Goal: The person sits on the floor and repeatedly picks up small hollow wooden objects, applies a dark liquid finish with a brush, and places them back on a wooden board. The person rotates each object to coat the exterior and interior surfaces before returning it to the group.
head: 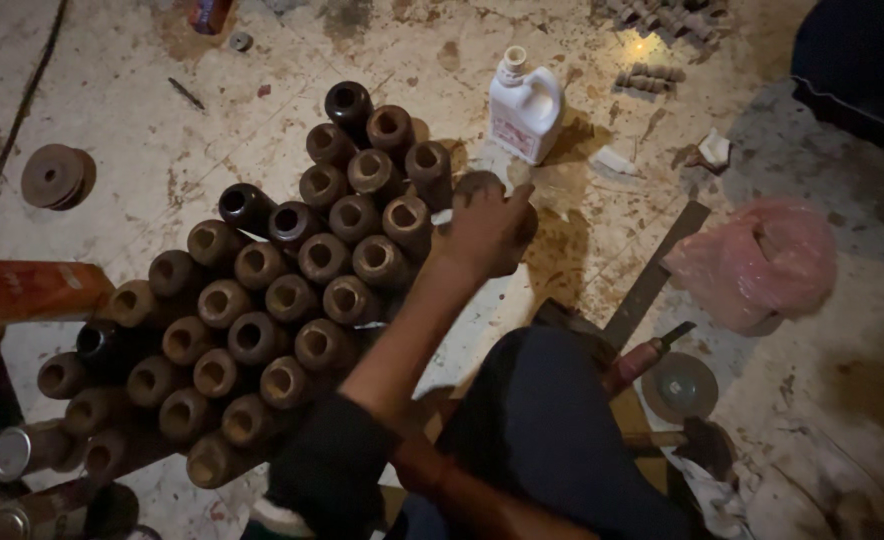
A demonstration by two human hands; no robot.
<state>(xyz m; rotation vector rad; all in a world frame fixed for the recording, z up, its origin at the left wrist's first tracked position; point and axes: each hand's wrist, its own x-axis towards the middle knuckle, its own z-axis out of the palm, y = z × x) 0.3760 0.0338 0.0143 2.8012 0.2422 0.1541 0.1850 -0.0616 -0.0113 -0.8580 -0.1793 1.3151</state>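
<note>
The left hand (484,232) reaches out over the right edge of a tight cluster of rusty hollow cylinders (292,300) standing on end on the stained concrete floor (142,90). Its grip is closed over the top of one rusty cylinder (477,186) at that edge, just beside its neighbours. The fingers hide most of it, so I cannot say for sure whether it already rests on the floor or is a little above it. The right hand does not show; only a forearm passes low behind the raised knee (552,420).

A white plastic jug (525,105) stands near, beyond the hand. A pink plastic bag (762,262) lies well apart to the right, with a flat metal bar (654,285) between it and the knee.

To handle this piece well, I judge it should be kept upright and square to the floor, pressed snug against the two cylinders it touches so the row stays even. The grip should come off straight upward, since a sideways pull could tip the neighbours. The pieces look heavy and rough with rust, so fingertips belong on the rim, not under the base.
</note>
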